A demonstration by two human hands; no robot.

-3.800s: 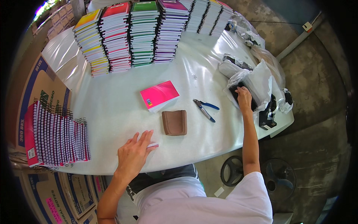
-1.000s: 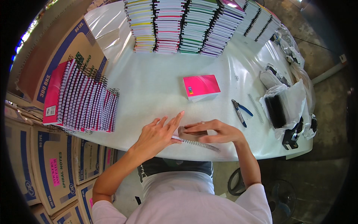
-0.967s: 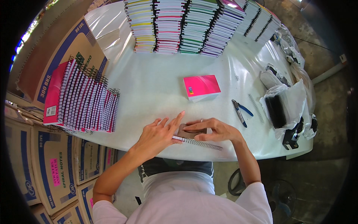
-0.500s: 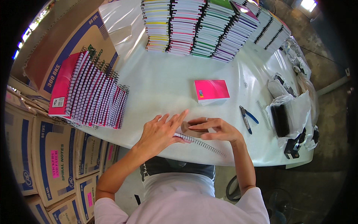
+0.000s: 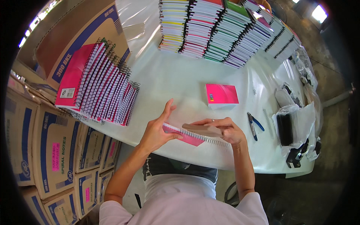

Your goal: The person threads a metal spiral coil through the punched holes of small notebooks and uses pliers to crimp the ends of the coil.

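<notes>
A small pink notebook (image 5: 191,140) is tilted in front of me, near the table's front edge. My left hand (image 5: 155,129) grips its left end, thumb along the lower side and the index finger pointing up. A metal spiral coil (image 5: 216,142) runs along the notebook's edge, and its loose tail sticks out to the right. My right hand (image 5: 228,130) is closed on a brown flat piece (image 5: 204,129) lying along the coil; motion blurs it, so I cannot tell whether it is joined to the notebook. Beyond the hands lies a pink block of notebooks or pages (image 5: 222,94).
Pliers (image 5: 253,126) and a loose coil (image 5: 268,123) lie at right, beside a plastic-wrapped bundle of black coils (image 5: 287,129). Spiral notebooks (image 5: 101,88) are stacked at left by an open carton (image 5: 90,41). Tall notebook stacks (image 5: 210,33) stand behind. Boxes (image 5: 56,150) fill the lower left.
The view has shifted slightly. My right hand has lifted the brown piece into clearer sight, the notebook's pink cover now shows below the coil, and more coil sits along its edge.
</notes>
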